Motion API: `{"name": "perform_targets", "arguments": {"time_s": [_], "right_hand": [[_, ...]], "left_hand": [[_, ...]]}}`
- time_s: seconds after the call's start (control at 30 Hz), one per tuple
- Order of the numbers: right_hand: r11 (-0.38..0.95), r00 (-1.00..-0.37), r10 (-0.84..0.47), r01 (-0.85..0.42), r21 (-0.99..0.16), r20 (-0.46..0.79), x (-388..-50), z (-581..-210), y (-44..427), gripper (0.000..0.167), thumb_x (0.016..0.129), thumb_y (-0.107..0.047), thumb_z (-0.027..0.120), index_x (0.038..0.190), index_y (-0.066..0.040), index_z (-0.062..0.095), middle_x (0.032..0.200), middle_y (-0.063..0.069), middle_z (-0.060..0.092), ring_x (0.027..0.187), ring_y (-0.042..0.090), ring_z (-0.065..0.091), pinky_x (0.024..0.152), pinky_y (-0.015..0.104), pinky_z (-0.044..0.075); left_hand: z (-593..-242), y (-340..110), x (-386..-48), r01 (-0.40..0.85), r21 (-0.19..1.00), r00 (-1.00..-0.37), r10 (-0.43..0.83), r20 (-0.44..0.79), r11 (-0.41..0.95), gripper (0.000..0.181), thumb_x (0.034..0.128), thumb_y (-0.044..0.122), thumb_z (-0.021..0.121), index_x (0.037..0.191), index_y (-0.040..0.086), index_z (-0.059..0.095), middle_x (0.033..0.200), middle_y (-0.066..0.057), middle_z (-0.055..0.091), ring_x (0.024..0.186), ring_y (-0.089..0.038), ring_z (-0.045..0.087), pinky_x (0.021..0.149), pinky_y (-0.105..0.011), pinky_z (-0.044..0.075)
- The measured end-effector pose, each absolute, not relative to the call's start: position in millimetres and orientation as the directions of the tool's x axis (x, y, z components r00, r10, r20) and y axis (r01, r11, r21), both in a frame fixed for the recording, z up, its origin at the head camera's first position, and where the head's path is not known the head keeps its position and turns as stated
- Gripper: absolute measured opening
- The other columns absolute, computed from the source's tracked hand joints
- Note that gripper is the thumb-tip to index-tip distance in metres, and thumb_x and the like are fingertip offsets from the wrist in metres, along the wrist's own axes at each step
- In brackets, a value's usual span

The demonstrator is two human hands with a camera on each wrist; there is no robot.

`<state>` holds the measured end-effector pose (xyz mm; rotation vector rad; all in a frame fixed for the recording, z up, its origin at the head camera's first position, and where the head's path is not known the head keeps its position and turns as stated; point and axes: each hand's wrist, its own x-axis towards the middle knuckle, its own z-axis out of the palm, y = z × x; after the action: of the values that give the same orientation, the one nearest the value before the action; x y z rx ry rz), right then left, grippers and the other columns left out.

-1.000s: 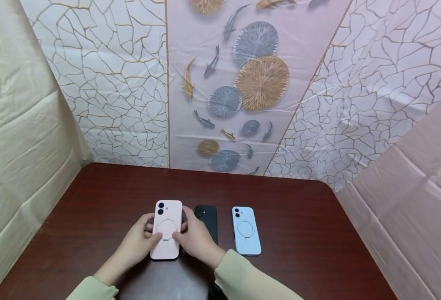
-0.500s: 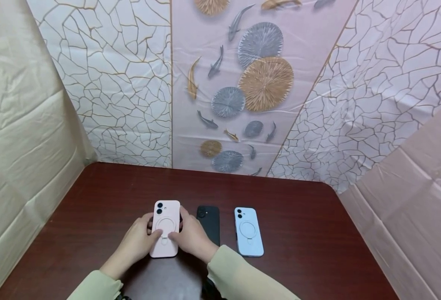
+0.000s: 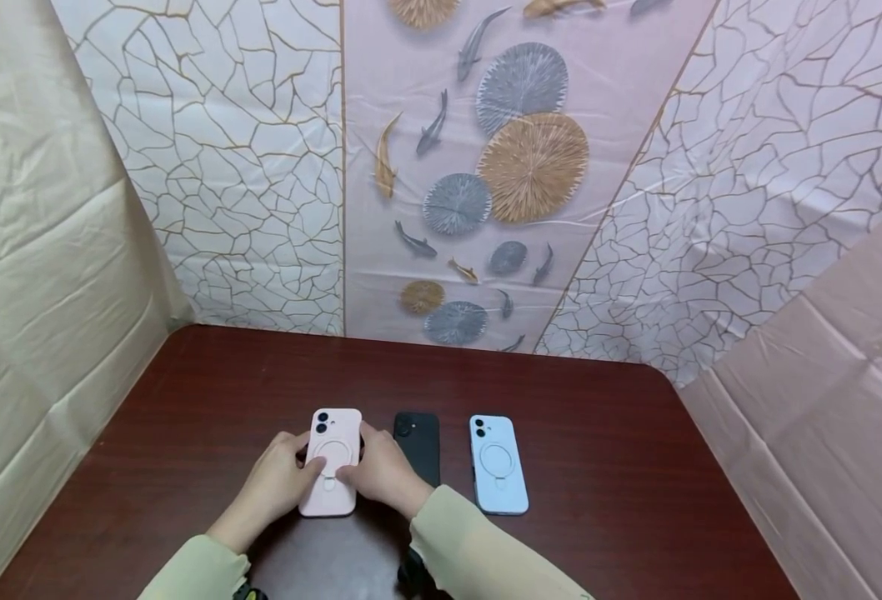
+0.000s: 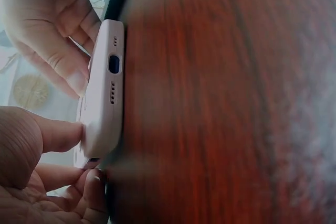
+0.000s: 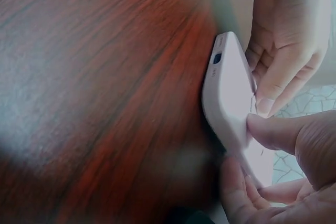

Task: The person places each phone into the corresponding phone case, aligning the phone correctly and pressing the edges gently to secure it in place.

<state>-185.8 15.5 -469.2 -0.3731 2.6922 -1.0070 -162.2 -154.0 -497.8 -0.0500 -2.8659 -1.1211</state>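
A phone in a pale pink case (image 3: 338, 498), camera end away from me, lies back up on or just above the table. My left hand (image 3: 278, 475) grips its left edge, thumb on the back and fingers along the side. From the right edge my right hand (image 3: 387, 471) holds it the same way, its thumb near the ring on the case. In the left wrist view the bottom end of the pink phone (image 4: 102, 114) shows its charging port close to the wood. The right wrist view has the pink phone (image 5: 231, 87) between both hands too.
Just right of my right hand lies a black phone (image 3: 422, 450), its lower part hidden by the right arm. Further right is a light blue phone (image 3: 512, 483) with a ring on its back. The dark red wooden table (image 3: 621, 467) meets patterned cloth walls (image 3: 261, 208).
The far end of the pink phone has dipped slightly in the last half second. Both hands keep their hold on it. The head view has shifted a little since one second ago.
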Motion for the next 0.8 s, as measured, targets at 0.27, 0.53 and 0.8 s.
{"name": "perform_targets", "arguments": {"time_s": [0.27,0.53,0.8], "right_hand": [[0.724,-0.936,-0.319,-0.139,-0.676,-0.150,-188.3,-468.0,15.0,0.062,0.076,-0.014,0.081,0.130,0.003,0.054,0.102,0.012,0.066,0.094,0.018,0.060,0.073,0.029,0.051],[0.752,-0.932,-0.317,-0.137,-0.644,-0.172,-189.2,-467.0,12.9,0.052,0.076,-0.017,0.080,0.121,0.001,0.061,0.098,0.010,0.065,0.102,0.024,0.055,0.074,0.031,0.049],[0.795,-0.926,-0.328,-0.164,-0.583,-0.186,-191.6,-469.1,12.7,0.063,0.078,-0.022,0.078,0.128,0.007,0.055,0.126,0.020,0.059,0.127,0.035,0.045,0.095,0.039,0.045]], "left_hand": [[-498.7,-151.8,-164.1,0.089,0.660,-0.995,0.031,0.099,0.746,0.049,0.0850,0.013,0.071,0.123,-0.015,0.057,0.096,-0.016,0.056,0.075,-0.021,0.054,0.069,-0.039,0.046],[-500.0,-151.6,-164.7,0.085,0.621,-0.996,0.043,0.081,0.779,0.048,0.0880,0.010,0.068,0.121,-0.021,0.053,0.098,-0.022,0.055,0.088,-0.033,0.059,0.079,-0.048,0.049],[-496.5,-152.7,-168.1,0.126,0.568,-0.992,0.103,0.072,0.814,0.051,0.0883,0.012,0.069,0.120,-0.024,0.051,0.094,-0.019,0.054,0.080,-0.029,0.058,0.077,-0.046,0.048]]}}
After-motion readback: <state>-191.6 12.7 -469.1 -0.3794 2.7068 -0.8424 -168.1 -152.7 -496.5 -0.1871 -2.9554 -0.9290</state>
